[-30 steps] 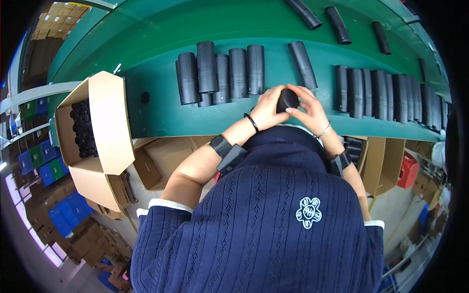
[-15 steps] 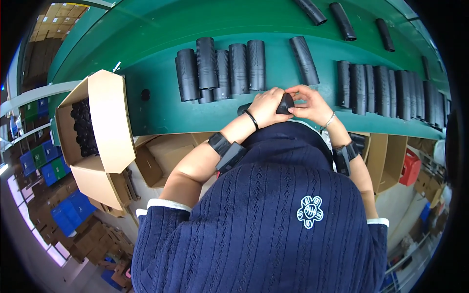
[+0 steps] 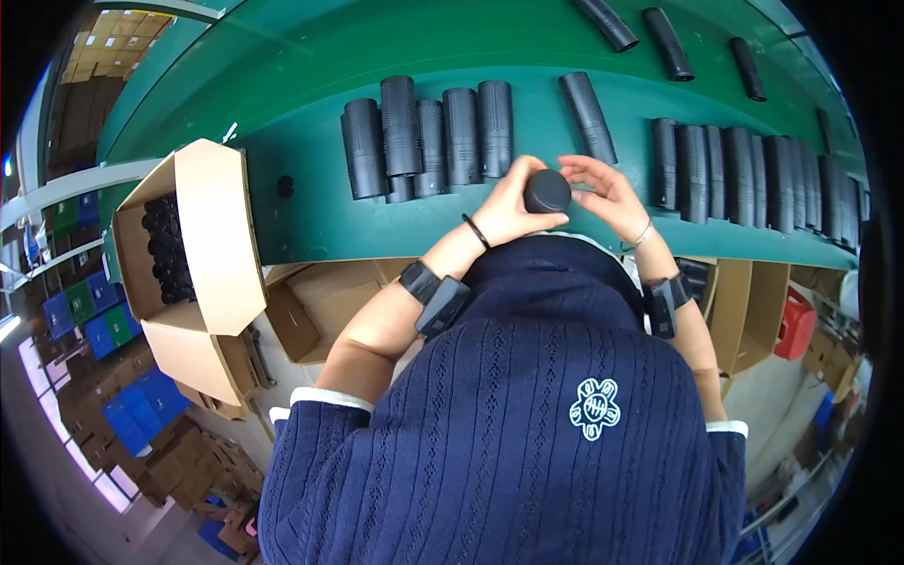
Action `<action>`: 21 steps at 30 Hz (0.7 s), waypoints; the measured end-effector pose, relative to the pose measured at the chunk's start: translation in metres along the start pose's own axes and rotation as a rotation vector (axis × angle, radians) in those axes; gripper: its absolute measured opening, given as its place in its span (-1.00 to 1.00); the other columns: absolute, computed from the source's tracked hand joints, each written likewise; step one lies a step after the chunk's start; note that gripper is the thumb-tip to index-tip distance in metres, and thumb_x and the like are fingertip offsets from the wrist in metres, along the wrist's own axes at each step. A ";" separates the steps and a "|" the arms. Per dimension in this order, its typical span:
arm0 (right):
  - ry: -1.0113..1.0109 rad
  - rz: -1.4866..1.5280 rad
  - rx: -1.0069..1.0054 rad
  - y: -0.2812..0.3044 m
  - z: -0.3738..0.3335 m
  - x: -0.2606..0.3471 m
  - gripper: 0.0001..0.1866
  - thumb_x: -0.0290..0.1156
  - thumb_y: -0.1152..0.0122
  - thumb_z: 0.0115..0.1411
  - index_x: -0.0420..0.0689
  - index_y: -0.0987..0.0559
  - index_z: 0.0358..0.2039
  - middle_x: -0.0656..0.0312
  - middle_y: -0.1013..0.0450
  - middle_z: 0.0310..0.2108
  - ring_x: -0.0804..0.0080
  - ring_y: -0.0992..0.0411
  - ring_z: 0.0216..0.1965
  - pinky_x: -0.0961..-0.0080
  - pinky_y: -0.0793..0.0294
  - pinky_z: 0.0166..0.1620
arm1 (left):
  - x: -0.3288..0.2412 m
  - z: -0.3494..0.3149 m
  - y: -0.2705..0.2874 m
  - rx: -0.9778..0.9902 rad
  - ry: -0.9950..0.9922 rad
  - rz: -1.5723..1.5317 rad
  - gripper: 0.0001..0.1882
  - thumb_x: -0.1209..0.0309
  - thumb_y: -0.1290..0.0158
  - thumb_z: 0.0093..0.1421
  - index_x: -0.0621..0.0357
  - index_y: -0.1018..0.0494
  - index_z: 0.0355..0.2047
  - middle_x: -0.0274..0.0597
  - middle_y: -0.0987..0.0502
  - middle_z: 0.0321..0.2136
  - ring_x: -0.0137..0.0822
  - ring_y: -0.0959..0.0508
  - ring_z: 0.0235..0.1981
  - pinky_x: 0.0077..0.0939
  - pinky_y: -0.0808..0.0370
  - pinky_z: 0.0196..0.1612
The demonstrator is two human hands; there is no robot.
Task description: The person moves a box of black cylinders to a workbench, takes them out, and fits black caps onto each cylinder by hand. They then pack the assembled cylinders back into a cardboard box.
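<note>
Just short of the lone slanted tube, the black cylinder, now turned round-end up, sits clasped in the curled left hand, while the right hand has loosened, half open and seemingly empty, apparently leaving support to the left.

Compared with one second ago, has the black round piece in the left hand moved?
Yes, the black round piece moved slightly left, away from the nearest slanted tube on the bench.

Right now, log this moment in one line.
left hand: holding black round-ended piece | right hand: open beside it, contact unclear | ahead: black tubes on green bench | left: open carton of small black parts
</note>
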State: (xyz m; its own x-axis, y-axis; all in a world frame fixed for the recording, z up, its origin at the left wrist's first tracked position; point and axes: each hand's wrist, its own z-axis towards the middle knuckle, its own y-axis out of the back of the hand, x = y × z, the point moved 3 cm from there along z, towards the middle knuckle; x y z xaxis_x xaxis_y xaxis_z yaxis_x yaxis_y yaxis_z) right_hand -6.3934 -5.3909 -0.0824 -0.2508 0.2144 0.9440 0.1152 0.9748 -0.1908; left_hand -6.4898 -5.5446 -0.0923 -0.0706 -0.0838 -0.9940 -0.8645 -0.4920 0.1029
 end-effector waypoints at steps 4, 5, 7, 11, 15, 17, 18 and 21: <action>0.051 -0.073 0.045 -0.016 -0.003 0.001 -0.22 -0.56 -0.25 -0.02 -0.07 -0.15 0.23 0.26 -0.14 0.08 0.38 -0.15 0.16 0.41 -0.19 0.19 | 0.009 0.002 0.005 0.080 0.058 -0.244 -0.33 0.38 -0.33 -0.13 0.19 -0.25 -0.03 -0.26 -0.39 -0.18 -0.38 -0.41 -0.11 -0.47 -0.36 -0.02; 0.052 -0.073 0.046 -0.017 -0.001 -0.002 -0.22 -0.56 -0.25 -0.02 -0.07 -0.15 0.23 0.26 -0.14 0.08 0.38 -0.15 0.16 0.41 -0.19 0.19 | 0.012 0.000 0.005 0.072 0.054 -0.253 -0.32 0.40 -0.32 -0.12 0.19 -0.24 0.01 -0.25 -0.38 -0.15 -0.37 -0.40 -0.07 -0.46 -0.34 0.03; 0.120 -0.221 0.037 -0.020 0.003 -0.005 -0.15 -0.54 -0.32 -0.09 -0.06 -0.16 0.23 0.25 -0.17 0.04 0.38 -0.16 0.15 0.38 -0.19 0.19 | 0.012 0.000 0.006 0.068 0.051 -0.263 -0.30 0.43 -0.31 -0.11 0.19 -0.23 0.04 -0.24 -0.38 -0.13 -0.35 -0.40 -0.04 -0.44 -0.32 0.07; 0.123 -0.151 -0.037 -0.029 0.003 -0.001 -0.20 -0.54 -0.34 -0.12 -0.10 -0.23 0.18 0.24 -0.21 0.00 0.38 -0.20 0.13 0.39 -0.25 0.17 | 0.009 -0.006 0.006 0.042 0.083 -0.340 -0.30 0.49 -0.29 -0.11 0.21 -0.25 0.07 -0.19 -0.34 -0.05 -0.32 -0.37 0.02 -0.40 -0.32 0.12; 0.156 -0.249 -0.105 -0.026 0.000 -0.006 -0.22 -0.49 -0.38 -0.15 -0.08 -0.28 0.14 0.25 -0.25 -0.07 0.38 -0.28 0.03 0.46 -0.34 0.08 | -0.005 -0.006 0.003 0.007 0.056 -0.170 -0.34 0.49 -0.28 -0.09 0.27 -0.27 0.04 -0.15 -0.33 -0.04 -0.31 -0.37 0.03 -0.39 -0.35 0.10; 0.162 -0.255 -0.117 -0.025 -0.001 -0.008 -0.27 -0.55 -0.35 -0.14 -0.10 -0.31 0.11 0.25 -0.25 -0.08 0.37 -0.29 0.02 0.46 -0.36 0.07 | -0.004 -0.005 0.003 0.008 0.037 -0.153 -0.31 0.49 -0.28 -0.10 0.27 -0.25 0.06 -0.16 -0.33 -0.04 -0.30 -0.37 0.03 -0.37 -0.36 0.09; 0.170 -0.261 -0.116 -0.025 0.002 -0.006 -0.27 -0.55 -0.35 -0.14 -0.10 -0.31 0.11 0.25 -0.25 -0.08 0.37 -0.29 0.02 0.46 -0.36 0.07 | -0.001 -0.004 0.005 0.024 0.054 -0.205 -0.31 0.48 -0.28 -0.10 0.25 -0.25 0.07 -0.16 -0.33 -0.04 -0.30 -0.37 0.03 -0.37 -0.36 0.09; 0.137 -0.138 -0.118 -0.026 0.006 -0.005 -0.31 -0.57 -0.32 -0.14 -0.12 -0.33 0.09 0.23 -0.25 -0.08 0.35 -0.29 0.02 0.43 -0.37 0.07 | 0.011 0.000 0.006 0.029 0.116 -0.363 -0.30 0.47 -0.28 -0.09 0.22 -0.23 0.07 -0.16 -0.33 -0.03 -0.31 -0.37 0.03 -0.38 -0.36 0.08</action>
State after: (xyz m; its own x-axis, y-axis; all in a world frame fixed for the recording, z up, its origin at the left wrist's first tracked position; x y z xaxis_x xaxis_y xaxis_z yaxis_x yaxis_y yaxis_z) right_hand -6.4008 -5.4166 -0.0837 -0.1404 0.0610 0.9882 0.2020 0.9789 -0.0317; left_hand -6.4955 -5.5480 -0.1022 0.2981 -0.0066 -0.9545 -0.8368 -0.4828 -0.2581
